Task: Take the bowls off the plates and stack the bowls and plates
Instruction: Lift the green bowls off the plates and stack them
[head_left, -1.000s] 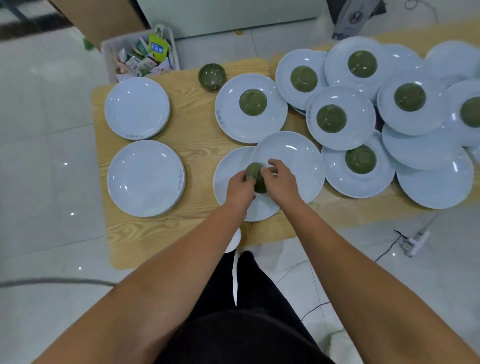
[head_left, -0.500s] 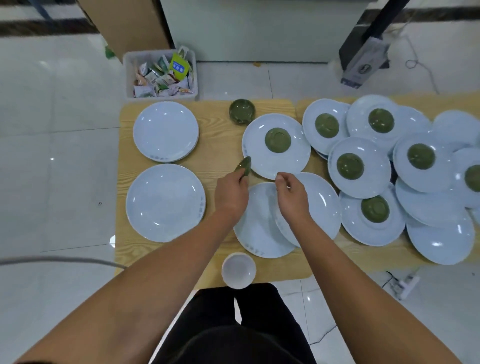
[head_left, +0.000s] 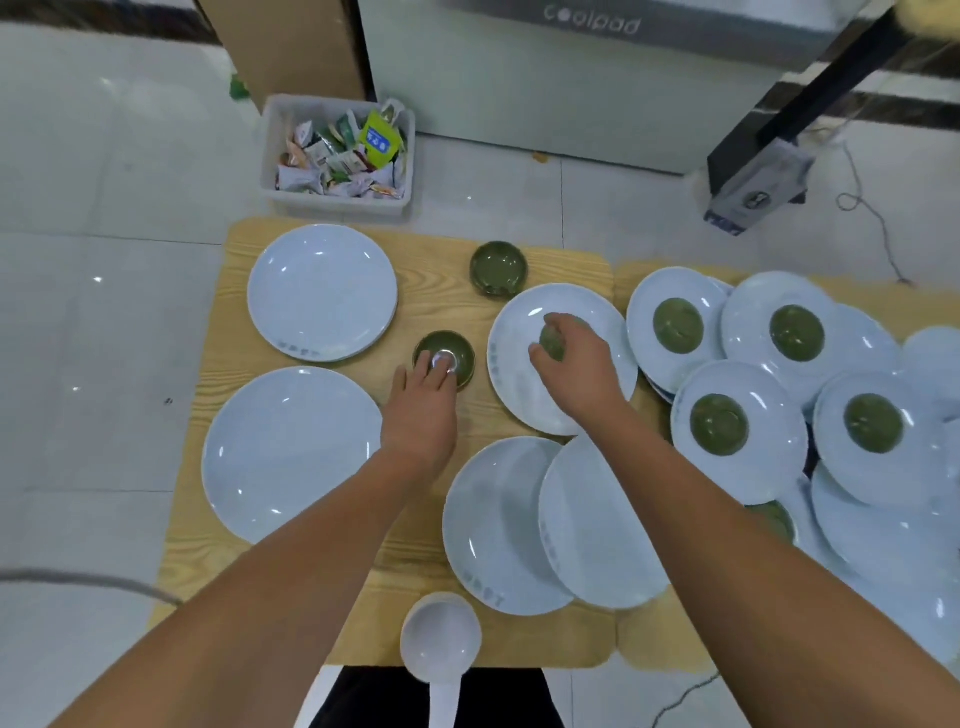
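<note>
Breakage is the biggest risk. The overlapping plates (head_left: 774, 457) right of the centre plate (head_left: 519, 395) lean on one another, 4 plainly bearing green bowls, and a knock from the right forearm could slide them.

A smaller risk: the right hand (head_left: 582, 364), curled round the gripped bowl (head_left: 550, 340) on that plate, could tip the plate if lifted askew. The left hand (head_left: 418, 415), fingers fairly straight, rests on an upturned bowl (head_left: 465, 358) just left of it.

Behind-left, a grey bin (head_left: 337, 208) holds packets (head_left: 332, 161). The upright bowl (head_left: 498, 267) just behind looks empty.
</note>
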